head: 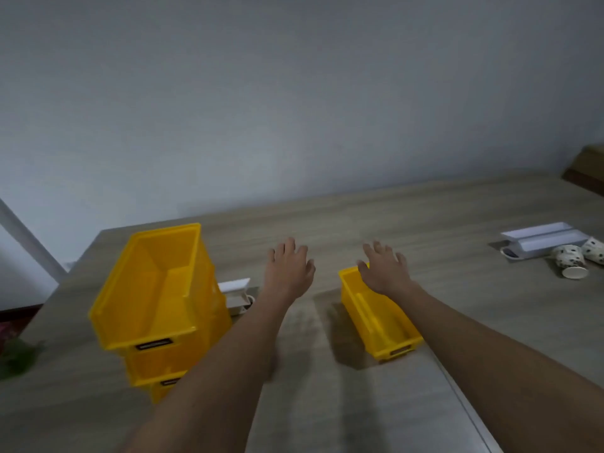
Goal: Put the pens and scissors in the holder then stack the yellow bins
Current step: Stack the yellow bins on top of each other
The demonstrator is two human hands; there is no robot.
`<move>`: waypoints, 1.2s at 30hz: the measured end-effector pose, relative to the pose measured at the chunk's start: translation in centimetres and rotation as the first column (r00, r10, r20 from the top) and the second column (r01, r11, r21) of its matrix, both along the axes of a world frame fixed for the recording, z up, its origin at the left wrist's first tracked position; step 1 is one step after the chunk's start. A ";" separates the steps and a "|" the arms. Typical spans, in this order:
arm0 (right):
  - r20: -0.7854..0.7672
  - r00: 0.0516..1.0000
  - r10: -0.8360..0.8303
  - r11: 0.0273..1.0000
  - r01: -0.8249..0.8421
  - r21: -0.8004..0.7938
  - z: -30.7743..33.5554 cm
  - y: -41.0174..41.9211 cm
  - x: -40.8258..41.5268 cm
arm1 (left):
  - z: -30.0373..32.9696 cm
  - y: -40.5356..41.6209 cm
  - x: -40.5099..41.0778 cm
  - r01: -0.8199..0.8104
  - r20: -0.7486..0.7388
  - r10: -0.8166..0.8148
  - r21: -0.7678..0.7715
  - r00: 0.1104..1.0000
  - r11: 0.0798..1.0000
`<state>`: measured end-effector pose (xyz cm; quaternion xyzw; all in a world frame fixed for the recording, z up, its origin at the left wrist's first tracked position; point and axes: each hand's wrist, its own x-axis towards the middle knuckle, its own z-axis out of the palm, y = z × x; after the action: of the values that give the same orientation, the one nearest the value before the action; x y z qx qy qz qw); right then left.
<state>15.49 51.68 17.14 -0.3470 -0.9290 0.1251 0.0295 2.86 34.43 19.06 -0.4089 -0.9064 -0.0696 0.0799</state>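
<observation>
A stack of large yellow bins (153, 289) stands on the wooden table at the left, three high, open tops up. A small yellow bin (376, 318) sits alone right of centre. My left hand (289, 271) hovers flat with fingers spread between the stack and the small bin, holding nothing. My right hand (385, 268) is spread over the far end of the small bin, palm down, gripping nothing. A white holder (237, 294) peeks out behind the stack, mostly hidden. No pens or scissors are visible.
The table (327, 223) runs back to a grey wall. At the far right lie white trays (542, 240) and two spotted cups (570, 263) on their sides. A green leafy thing (16, 358) sits at the left edge. A brown box (588, 165) is at the far right.
</observation>
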 end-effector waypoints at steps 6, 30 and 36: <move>0.207 0.978 -0.008 0.981 0.048 -0.187 -5.5 5.2 5.2 | -6.3 5.8 4.8 -0.014 0.221 0.057 -0.191 0.974 0.982; 0.096 0.995 -0.027 0.764 0.083 -0.640 -10.2 5.0 9.7 | -13.9 6.2 10.7 -0.333 0.750 0.273 -0.074 0.603 0.940; -0.055 0.998 -0.006 0.854 -0.024 -0.520 -6.4 3.4 6.5 | -8.8 3.1 7.1 -0.363 0.702 0.218 0.062 0.678 0.930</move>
<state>21.94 55.12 10.75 -0.3342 -0.8610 0.3812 -0.0406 9.94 37.51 10.23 -0.1942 -0.9132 -0.2907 -0.2095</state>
